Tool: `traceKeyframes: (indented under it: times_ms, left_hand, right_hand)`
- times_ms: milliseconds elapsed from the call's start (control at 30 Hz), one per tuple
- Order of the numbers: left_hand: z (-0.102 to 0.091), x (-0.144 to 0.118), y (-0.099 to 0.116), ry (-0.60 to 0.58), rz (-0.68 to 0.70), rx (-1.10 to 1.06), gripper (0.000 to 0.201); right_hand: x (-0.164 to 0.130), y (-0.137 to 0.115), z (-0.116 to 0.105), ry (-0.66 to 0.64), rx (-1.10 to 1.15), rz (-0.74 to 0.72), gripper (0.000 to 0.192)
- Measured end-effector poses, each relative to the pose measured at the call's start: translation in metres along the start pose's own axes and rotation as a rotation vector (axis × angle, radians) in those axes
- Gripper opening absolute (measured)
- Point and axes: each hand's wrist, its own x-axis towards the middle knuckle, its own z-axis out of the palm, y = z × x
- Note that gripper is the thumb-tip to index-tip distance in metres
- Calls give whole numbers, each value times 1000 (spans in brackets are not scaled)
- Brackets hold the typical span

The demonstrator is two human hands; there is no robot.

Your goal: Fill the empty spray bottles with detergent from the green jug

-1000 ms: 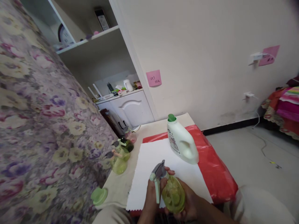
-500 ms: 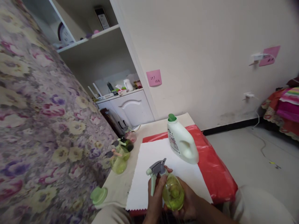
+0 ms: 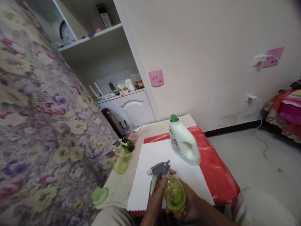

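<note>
A see-through yellow-green spray bottle (image 3: 174,195) with a grey and pale green trigger head is held between both hands above the table's front edge. My left hand (image 3: 158,191) grips it at the neck, just under the trigger head. Around the lower body and base of the bottle curls my right hand (image 3: 188,201), with fingers partly hidden behind it. Beyond the hands stands a pale green detergent jug (image 3: 184,141), its cap off and a green spout showing in its mouth. A light green cap (image 3: 99,196) lies at the table's front left corner.
Several more spray bottles (image 3: 119,164) line the table's left side, beside the floral curtain (image 3: 58,125). White paper (image 3: 150,157) and red plastic sheeting (image 3: 216,169) cover part of the table. Behind are the wall and a shelf cabinet (image 3: 134,106).
The spray bottle's trigger head has turned slightly in my hands. Both hands keep their hold, and the view has shifted a little.
</note>
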Motion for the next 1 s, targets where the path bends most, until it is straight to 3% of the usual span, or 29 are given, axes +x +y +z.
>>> traceKeyframes:
  times_ms: [167, 433, 700, 1000]
  left_hand:
    - [7, -3, -3, 102, -35, 20, 35]
    - [16, -5, -2, 239, 20, 268, 35]
    - [9, -1, 0, 61, 3, 191, 32]
    - [10, -2, 5, 26, -34, 145, 30]
  right_hand:
    - [1, 0, 7, 16, 140, -40, 59]
    - [8, 7, 4, 160, 166, -163, 71]
    - [2, 1, 11, 14, 168, -58, 66]
    - [0, -2, 17, -51, 150, 9, 66]
